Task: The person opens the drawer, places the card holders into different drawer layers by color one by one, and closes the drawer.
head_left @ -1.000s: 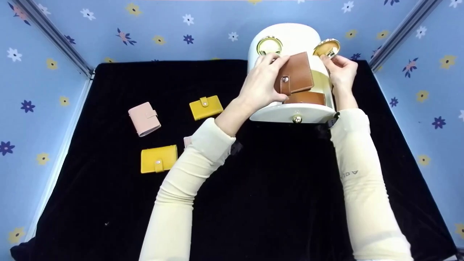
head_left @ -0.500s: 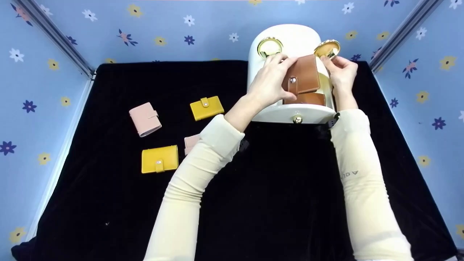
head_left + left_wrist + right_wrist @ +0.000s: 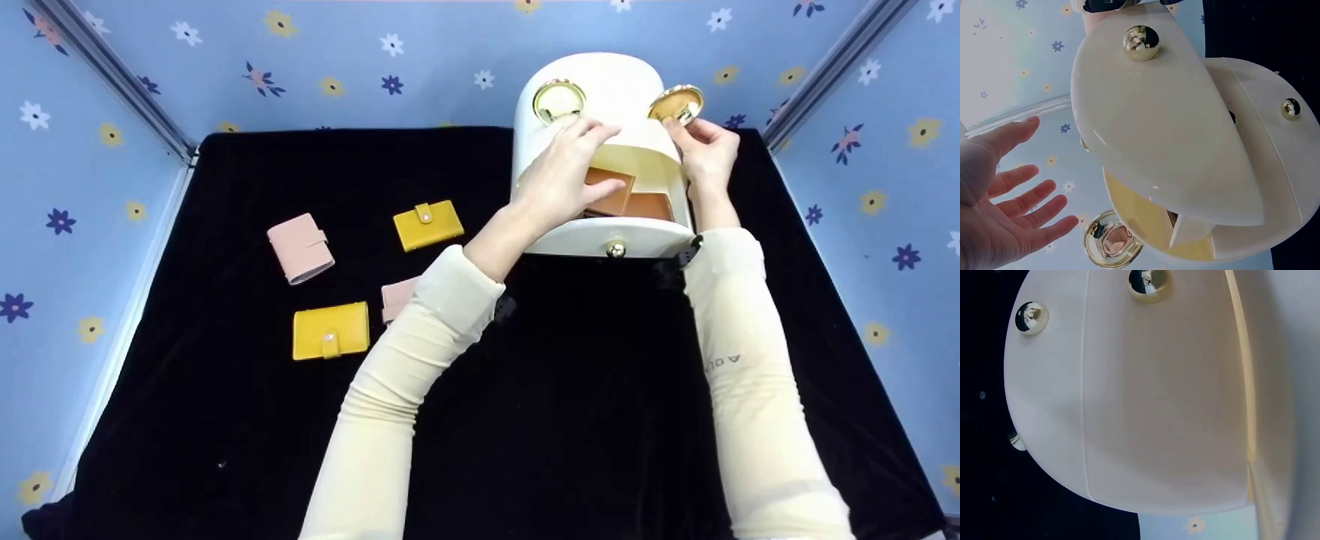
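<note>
A white rounded cabinet with gold round ears stands at the back right, its upper drawer pulled out. Inside lie a brown wallet, tilted, and another brown wallet beside it, both partly hidden. My left hand hovers over the drawer's left side with nothing in its grasp. In the left wrist view, this left hand has its fingers spread. My right hand is at the cabinet's right side, thumb and fingers pinching the base of the right gold ear.
On the black cloth to the left lie a pink wallet, a yellow wallet, a second yellow wallet and another pink wallet partly behind my left sleeve. Floral blue walls enclose the back and sides.
The brown wallet that my left hand held has been let go and now lies tilted in the drawer. My left hand first shifted slightly right. The right hand stays at the gold ear.
</note>
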### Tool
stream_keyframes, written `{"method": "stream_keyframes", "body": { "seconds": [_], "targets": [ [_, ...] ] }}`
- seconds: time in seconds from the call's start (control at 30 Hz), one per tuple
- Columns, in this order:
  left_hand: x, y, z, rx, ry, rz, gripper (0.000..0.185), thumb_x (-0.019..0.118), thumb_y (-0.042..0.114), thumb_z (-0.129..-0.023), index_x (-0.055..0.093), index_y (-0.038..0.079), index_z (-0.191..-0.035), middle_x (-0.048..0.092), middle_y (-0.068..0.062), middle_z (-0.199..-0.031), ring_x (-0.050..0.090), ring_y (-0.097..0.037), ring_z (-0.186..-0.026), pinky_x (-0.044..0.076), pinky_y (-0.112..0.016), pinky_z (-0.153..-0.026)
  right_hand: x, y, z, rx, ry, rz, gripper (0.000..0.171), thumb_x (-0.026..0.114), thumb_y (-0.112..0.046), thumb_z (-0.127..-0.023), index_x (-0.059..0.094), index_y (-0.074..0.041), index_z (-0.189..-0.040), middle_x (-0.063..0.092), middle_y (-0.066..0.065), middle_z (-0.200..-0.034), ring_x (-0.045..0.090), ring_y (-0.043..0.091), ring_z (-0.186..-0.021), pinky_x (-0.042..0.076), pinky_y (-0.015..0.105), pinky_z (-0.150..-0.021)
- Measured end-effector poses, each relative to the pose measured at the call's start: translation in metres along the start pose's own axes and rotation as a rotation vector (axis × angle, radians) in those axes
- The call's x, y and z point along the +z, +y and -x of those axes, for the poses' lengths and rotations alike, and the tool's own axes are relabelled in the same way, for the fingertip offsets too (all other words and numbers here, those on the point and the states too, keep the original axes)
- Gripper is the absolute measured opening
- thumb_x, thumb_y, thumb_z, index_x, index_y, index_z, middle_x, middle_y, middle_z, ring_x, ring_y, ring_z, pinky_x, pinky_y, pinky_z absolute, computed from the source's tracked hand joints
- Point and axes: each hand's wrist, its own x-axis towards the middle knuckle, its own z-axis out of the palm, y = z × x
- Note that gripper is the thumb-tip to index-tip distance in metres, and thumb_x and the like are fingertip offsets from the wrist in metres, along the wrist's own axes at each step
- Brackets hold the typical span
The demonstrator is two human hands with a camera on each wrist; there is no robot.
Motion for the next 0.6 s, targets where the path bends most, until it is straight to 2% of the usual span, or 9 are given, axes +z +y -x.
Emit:
{"method": "stream_keyframes", "body": {
  "seconds": [0.2, 0.43, 0.6],
  "targets": [
    [0.002, 0.004, 0.008, 0.048, 0.025, 0.056, 0.048, 0.058, 0.030, -0.085, 0.047, 0.007, -0.126, 0.048, -0.003, -0.123, 0.041, -0.011, -0.114, 0.029, -0.015, -0.093, 0.000, 0.001, 0.001, -0.010, 0.003, 0.010, 0.016, 0.077, -0.015, -0.067, 0.071, -0.004, -0.077, 0.062, -0.001, -0.063, 0.055, 0.010, -0.057, 0.043, 0.021, -0.058],
    [0.010, 0.008, 0.022, 0.129, 0.133, 0.108, 0.040, 0.060, 0.026, -0.084, 0.055, 0.005, -0.119, 0.055, -0.004, -0.117, 0.048, -0.012, -0.109, 0.033, -0.016, -0.091, -0.001, 0.001, 0.001, -0.007, 0.001, 0.011, 0.013, 0.078, -0.017, -0.066, 0.071, -0.007, -0.072, 0.062, -0.001, -0.063, 0.055, 0.010, -0.057, 0.043, 0.021, -0.057],
    [0.016, 0.011, 0.032, 0.167, 0.159, 0.136, 0.036, 0.060, 0.024, -0.085, 0.058, 0.003, -0.114, 0.058, -0.004, -0.112, 0.051, -0.012, -0.105, 0.033, -0.015, -0.090, 0.000, 0.001, 0.001, -0.011, -0.003, -0.021, 0.012, 0.078, -0.014, -0.066, 0.071, -0.006, -0.072, 0.062, -0.001, -0.063, 0.055, 0.010, -0.057, 0.043, 0.021, -0.058]
  ]
}}
